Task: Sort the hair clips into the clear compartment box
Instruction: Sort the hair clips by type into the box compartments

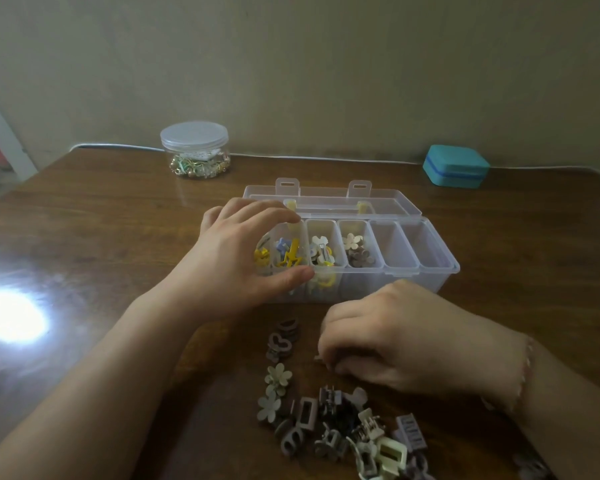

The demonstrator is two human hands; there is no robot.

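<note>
The clear compartment box sits mid-table with its lid laid open behind it. Its left compartments hold yellow and blue clips, cream clips and brown flower clips; the two right compartments look bare. My left hand grips the box's left end, thumb on the front wall, fingers over the back rim. My right hand is curled knuckles-up on the table in front of the box, fingertips pinched on a small clip that is mostly hidden. A pile of loose hair clips lies near me.
A round clear jar of small trinkets stands at the back left by the wall. A teal case sits at the back right. A white cable runs along the table's far edge. Bright glare marks the left of the wooden table.
</note>
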